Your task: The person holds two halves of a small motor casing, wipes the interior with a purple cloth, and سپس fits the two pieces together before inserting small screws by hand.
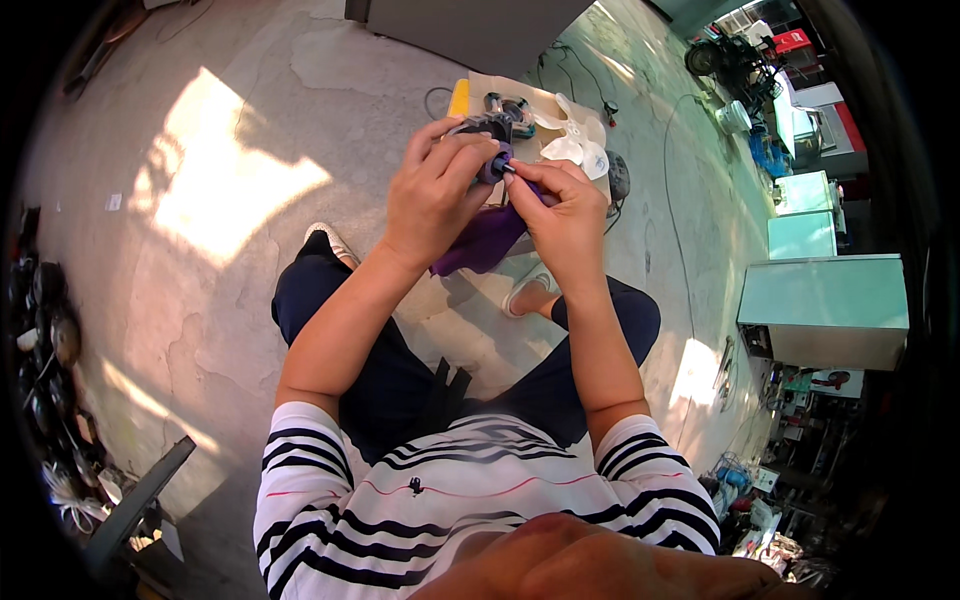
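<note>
My left hand [435,190] is closed round a dark, rounded fan motor [487,126] with a purple end and a short shaft. My right hand [565,205] pinches at the shaft, thumb and forefinger together, with purple cloth at its fingertips. The purple cloth [480,243] hangs below both hands, between my knees. Just beyond the hands a white fan blade [563,150] lies on a sheet of cardboard [540,92]. My fingers partly hide the motor and the spot where the cloth meets the shaft.
A yellow object [459,98] lies at the cardboard's left edge, and a dark round part [619,177] at its right. Cables run over the concrete floor [370,120]. A grey cabinet [460,35] stands ahead; a pale green box-shaped cabinet [825,295] is at right. Clutter lines both sides.
</note>
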Demonstrator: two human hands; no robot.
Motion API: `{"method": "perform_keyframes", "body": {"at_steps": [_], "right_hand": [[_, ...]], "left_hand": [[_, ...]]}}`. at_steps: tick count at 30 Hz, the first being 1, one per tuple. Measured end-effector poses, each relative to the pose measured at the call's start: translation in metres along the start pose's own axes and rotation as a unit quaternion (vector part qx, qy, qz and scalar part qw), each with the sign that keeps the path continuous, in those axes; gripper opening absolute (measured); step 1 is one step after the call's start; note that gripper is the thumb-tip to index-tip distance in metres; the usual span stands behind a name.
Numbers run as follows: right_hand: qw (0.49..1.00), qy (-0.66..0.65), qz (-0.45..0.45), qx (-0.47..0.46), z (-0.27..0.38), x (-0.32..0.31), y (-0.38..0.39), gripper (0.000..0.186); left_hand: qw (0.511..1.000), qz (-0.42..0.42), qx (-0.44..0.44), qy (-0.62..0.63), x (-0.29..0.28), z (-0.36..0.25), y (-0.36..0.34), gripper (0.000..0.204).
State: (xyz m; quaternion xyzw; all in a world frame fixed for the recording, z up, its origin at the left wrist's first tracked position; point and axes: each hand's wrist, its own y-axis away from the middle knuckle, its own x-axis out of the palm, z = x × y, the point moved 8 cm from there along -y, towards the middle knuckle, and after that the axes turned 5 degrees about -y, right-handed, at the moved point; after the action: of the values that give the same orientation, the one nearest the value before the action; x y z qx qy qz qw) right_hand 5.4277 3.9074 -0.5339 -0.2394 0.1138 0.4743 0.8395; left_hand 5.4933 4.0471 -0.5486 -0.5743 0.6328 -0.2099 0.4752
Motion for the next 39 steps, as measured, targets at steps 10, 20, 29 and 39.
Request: {"method": "perform_keyframes", "body": {"at_steps": [10,20,29,39], "right_hand": [[0.99,-0.129,-0.044,0.039,-0.023,0.02,0.013,0.022],[0.964,0.224,-0.062,-0.131,0.009,0.019,0.019,0.015],[0.994,0.08,-0.077,0.018,-0.035,0.015,0.016,0.016],[0.855,-0.466,-0.077,0.214,-0.071,0.041,0.019,0.018]], "left_hand": [[0.997,-0.021,0.011,-0.079,0.007,0.003,0.003,0.045],[0.996,-0.004,0.003,-0.091,0.013,0.0,0.007,0.046],[0.988,-0.012,0.028,-0.151,0.024,-0.011,0.008,0.029],[0.997,-0.002,-0.036,-0.07,0.02,0.002,0.002,0.044]]}}
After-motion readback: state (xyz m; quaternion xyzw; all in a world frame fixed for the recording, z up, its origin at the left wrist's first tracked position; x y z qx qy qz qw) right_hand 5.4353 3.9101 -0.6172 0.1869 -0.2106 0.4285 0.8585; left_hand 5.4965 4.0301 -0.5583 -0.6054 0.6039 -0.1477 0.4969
